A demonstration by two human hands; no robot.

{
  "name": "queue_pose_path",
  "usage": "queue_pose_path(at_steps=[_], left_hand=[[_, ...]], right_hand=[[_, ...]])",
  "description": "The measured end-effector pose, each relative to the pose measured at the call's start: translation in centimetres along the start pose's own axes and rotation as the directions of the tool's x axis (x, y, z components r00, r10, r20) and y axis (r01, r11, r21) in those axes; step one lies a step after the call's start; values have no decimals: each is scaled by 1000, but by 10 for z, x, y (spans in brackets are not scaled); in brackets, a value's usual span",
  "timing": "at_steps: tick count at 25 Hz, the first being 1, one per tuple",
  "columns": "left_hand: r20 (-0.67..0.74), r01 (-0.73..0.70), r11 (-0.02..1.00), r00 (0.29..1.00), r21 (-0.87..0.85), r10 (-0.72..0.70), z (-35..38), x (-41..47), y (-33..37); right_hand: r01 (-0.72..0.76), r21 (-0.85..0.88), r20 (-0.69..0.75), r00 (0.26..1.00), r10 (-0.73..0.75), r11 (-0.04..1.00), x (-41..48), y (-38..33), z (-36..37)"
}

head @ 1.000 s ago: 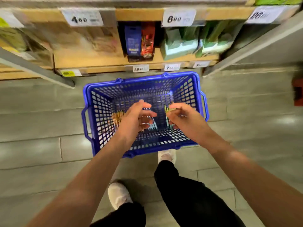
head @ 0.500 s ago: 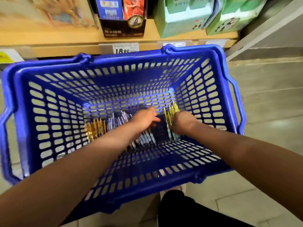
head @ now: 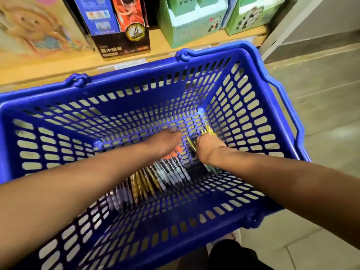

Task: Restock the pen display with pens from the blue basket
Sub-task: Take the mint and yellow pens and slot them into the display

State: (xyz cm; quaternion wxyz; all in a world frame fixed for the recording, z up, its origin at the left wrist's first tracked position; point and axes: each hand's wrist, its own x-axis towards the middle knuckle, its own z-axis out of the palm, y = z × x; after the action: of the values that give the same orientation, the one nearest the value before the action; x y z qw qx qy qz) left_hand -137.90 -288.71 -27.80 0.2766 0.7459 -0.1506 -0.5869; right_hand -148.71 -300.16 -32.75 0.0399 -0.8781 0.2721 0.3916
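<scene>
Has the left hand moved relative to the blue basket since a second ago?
Yes. The left hand went down: from above the opening of the blue basket to near its floor, beside the row of pens.

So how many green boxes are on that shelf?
2. The left green box stands on the shelf behind the blue basket; the right green box is further right, near the shelf's end. More may be hidden above the picture.
</scene>
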Motion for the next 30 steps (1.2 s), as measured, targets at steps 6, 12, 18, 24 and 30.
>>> queue_pose_path(at_steps=[6, 12, 18, 24, 30], left_hand=[[-22, 38, 972, 999, -234, -45, -11, 1, -25], [76, -41, 890, 993, -455, 85, -12, -10, -31], [-13, -44, 926, 999, -376, 42, -36, -16, -46], [-20, 35, 894, 999, -446, -49, -36, -18, -47], [-83, 19, 877, 994, -480, -66, -31, -18, -44]], right_hand=[[127, 32, 284, 950, -131, 991, 9, 6, -26], [-61, 882, 247, 904, -349, 466, 4, -11, -70], [-29, 890, 258, 854, -452, 454, 11, -13, -66], [240, -72, 94, 968, -233, 968, 5, -12, -26], [180, 481, 201, 930, -308, 858, 18, -10, -55]])
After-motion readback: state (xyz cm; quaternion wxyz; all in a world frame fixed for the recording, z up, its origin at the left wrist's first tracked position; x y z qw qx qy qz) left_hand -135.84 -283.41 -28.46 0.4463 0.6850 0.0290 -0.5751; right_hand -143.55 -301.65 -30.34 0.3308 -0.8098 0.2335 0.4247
